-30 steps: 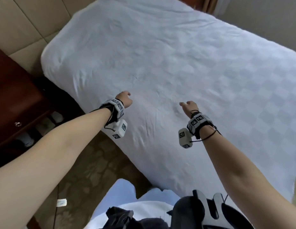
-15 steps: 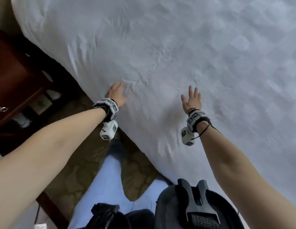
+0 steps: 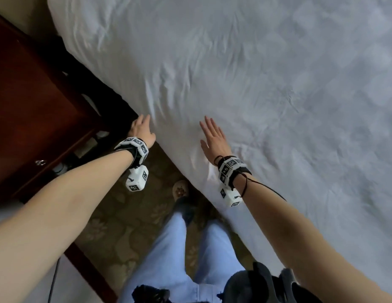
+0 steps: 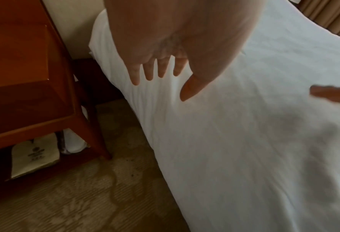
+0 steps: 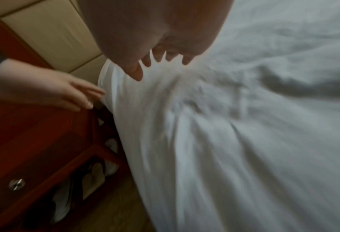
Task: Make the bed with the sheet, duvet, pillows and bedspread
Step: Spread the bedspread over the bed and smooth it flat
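White, faintly checked cotton sheet (image 3: 267, 88) spread over the bed, long axis running from near right to far left, creased beside the near edge. Left hand (image 3: 141, 132) at the sheet's left edge beside the dark red wooden nightstand (image 3: 37, 101), fingers straight, gripping nothing. Right hand (image 3: 213, 138) flat on the sheet, fingers spread, holding nothing. Compared with half a second ago: both hands further left along the edge, nearer the nightstand.
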Demonstrator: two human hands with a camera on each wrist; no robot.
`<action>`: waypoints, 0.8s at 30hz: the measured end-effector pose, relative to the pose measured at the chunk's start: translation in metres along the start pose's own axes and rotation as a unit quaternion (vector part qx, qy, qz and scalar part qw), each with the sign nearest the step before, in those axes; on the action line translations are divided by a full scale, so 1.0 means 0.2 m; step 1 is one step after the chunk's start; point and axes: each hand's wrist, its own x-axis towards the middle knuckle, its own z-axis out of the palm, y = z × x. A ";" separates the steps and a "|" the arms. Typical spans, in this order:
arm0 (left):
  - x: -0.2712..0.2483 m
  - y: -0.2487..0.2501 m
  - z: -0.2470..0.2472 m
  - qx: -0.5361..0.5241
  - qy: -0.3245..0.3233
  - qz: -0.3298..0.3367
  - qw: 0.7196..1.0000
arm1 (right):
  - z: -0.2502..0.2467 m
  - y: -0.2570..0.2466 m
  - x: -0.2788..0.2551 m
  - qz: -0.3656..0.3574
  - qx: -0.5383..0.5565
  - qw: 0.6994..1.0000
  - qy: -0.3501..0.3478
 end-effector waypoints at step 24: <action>0.81 -0.44 -0.55 -0.099 0.097 -0.098 0.986 | -0.23 -0.59 1.16 -0.239 -0.092 0.966 -0.035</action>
